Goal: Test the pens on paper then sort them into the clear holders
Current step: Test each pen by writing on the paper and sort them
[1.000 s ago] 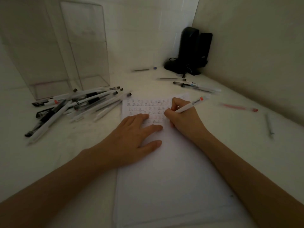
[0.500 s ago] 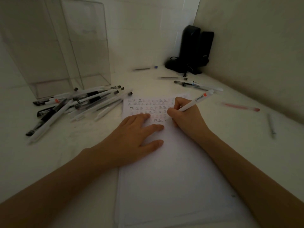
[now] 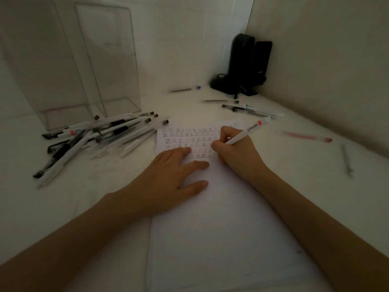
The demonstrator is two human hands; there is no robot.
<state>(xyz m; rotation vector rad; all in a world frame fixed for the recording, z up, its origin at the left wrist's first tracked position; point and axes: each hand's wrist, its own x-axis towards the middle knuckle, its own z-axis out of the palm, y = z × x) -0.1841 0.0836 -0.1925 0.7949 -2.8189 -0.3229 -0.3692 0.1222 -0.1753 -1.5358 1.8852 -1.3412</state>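
Gripping a white pen (image 3: 246, 134) with a red end mark, right hand (image 3: 233, 152) has its tip down on the paper (image 3: 221, 228), at the rows of written marks near the top edge. Left hand (image 3: 168, 175) lies flat on the sheet, fingers straight, pressing it. Pile of pens (image 3: 94, 135) sits left of the paper, just before 2 clear holders (image 3: 84, 66). Red pen (image 3: 307, 137) lies well right. Black speakers (image 3: 246, 64) stand in the corner.

Rows of the handwritten character 正 cover the paper's (image 3: 221, 228) top.
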